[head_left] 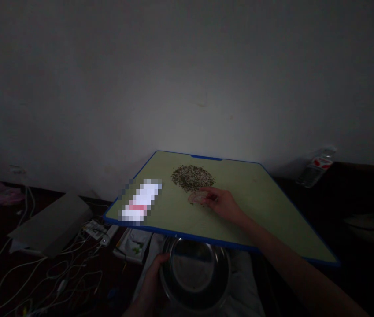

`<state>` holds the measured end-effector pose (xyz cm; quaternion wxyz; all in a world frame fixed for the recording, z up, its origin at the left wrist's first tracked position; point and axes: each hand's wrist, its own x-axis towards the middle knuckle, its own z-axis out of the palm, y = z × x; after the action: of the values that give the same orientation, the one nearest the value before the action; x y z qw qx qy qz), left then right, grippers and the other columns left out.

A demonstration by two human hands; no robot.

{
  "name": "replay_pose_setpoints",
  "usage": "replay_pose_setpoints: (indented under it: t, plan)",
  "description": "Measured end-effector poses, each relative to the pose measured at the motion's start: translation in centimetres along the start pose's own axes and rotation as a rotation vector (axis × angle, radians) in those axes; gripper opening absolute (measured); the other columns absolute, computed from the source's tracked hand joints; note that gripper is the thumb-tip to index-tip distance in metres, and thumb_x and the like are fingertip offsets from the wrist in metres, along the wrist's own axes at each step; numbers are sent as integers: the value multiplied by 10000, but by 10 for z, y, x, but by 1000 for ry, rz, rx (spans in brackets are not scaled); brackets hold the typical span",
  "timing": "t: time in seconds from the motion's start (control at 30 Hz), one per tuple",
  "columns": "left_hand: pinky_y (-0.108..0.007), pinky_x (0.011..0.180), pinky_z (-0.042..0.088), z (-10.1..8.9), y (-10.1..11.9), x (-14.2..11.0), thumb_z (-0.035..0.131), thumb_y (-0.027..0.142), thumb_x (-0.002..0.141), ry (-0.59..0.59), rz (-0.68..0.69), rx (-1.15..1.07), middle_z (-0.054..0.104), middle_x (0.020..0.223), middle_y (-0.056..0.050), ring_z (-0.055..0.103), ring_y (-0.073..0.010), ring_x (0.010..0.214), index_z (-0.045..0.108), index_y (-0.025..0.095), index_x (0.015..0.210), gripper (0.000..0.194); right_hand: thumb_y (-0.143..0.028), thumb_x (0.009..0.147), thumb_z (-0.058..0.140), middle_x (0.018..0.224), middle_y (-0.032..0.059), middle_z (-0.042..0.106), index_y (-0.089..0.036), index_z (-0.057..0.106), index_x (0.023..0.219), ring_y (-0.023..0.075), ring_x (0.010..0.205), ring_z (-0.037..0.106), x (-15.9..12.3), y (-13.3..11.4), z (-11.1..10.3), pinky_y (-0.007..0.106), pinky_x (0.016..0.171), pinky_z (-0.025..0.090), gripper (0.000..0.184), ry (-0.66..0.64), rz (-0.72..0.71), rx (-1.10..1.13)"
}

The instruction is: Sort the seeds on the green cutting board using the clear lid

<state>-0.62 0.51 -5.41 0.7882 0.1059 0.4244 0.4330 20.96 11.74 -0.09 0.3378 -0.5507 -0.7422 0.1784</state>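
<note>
A pile of small mottled grains or seeds (192, 177) lies spread on a pale green board (253, 193) with a blue edge. Just in front of the pile, my right hand (224, 204) pinches a thin, see-through, pinkish piece (196, 197), perhaps plastic, held low over the board. A few loose grains lie around it. Below the board's near edge, a round shiny metal bowl (193, 268) rests on my lap. My left hand (156, 269) grips its left rim, the thumb over the edge. The room is dim and the bowl's inside is dark.
A lit, blurred-out phone-like screen (140, 200) lies on the board's left. Tangled white cables (71, 264), a grey box-like object (53, 224) and a white tray (134, 244) are at lower left. A plastic bottle (319, 167) leans at the right. A wall rises behind.
</note>
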Motion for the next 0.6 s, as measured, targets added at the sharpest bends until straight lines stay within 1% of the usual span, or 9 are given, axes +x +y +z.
replay_pose_setpoints:
  t: [0.13, 0.3, 0.47, 0.6]
  plan:
    - [-335, 729, 440, -7, -2, 5, 557, 287, 683, 23, -27, 2, 701, 564, -53, 653, -222, 643, 662, 124, 633, 200, -293, 724, 565, 716, 2, 654, -232, 591, 1075, 129, 613, 570, 0, -1, 0, 252, 624, 445, 358, 1, -9, -6]
    - [-307, 711, 447, -9, -2, 7, 541, 272, 698, -21, -17, -17, 705, 582, -58, 652, -224, 739, 667, 128, 641, 200, -289, 729, 558, 741, 4, 664, -237, 597, 1067, 133, 627, 578, -3, 0, 2, 256, 632, 449, 344, 5, -33, 9]
    - [-300, 698, 449, -1, 2, 3, 545, 257, 691, 49, -15, 29, 686, 516, -49, 652, -228, 734, 665, 123, 580, 212, -305, 723, 563, 752, 11, 672, -226, 605, 1063, 139, 629, 588, -8, -2, 1, 265, 639, 455, 352, -12, -10, 30]
    - [-304, 711, 451, 6, 4, -1, 516, 245, 703, 59, -32, -2, 687, 512, -55, 654, -226, 709, 672, 114, 565, 246, -296, 725, 561, 786, 22, 678, -213, 603, 1071, 143, 639, 589, -16, -5, 0, 269, 639, 458, 358, -35, -9, 37]
